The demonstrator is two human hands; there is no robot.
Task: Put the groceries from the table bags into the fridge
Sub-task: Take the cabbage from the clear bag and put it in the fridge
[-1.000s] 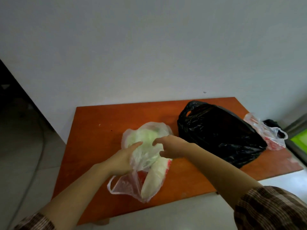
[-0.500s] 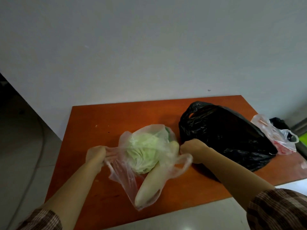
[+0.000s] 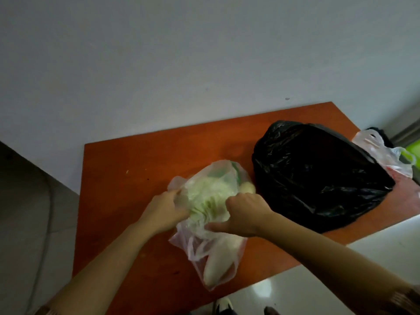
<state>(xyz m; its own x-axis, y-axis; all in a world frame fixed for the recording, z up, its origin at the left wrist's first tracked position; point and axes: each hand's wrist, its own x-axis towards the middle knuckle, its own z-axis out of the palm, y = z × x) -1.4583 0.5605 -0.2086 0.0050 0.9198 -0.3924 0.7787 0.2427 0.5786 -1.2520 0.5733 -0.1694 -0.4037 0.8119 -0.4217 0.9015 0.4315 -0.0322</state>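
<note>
Cabbage (image 3: 208, 193) is sitting in the mouth of the clear plastic bag (image 3: 200, 251), which is lying near the middle of the orange tabletop (image 3: 127, 201) in the head view. The left hand (image 3: 167, 210) is gripping the bag's film at the cabbage's left side with its fingers (image 3: 176, 193) curled round it, probably to peel the film back and keep the bag from dragging along. The right hand (image 3: 244, 214) is curling over the cabbage's right side while its thumb is stretching along underneath, so it seems to be getting a hold for lifting the head out. The cabbage is looking pale green, round and tightly leafed, with ribbed leaves showing through the film. Below it in the same bag, a long white radish (image 3: 218, 262) is lying with its end toward the table's near edge. Just beside this bag, on the right, a full black bag (image 3: 318, 173) is slumping on the tabletop, and a smaller clear bag (image 3: 386, 158) is lying beyond it at the far right corner. No fridge is showing, so the carrying is yet to come.
</note>
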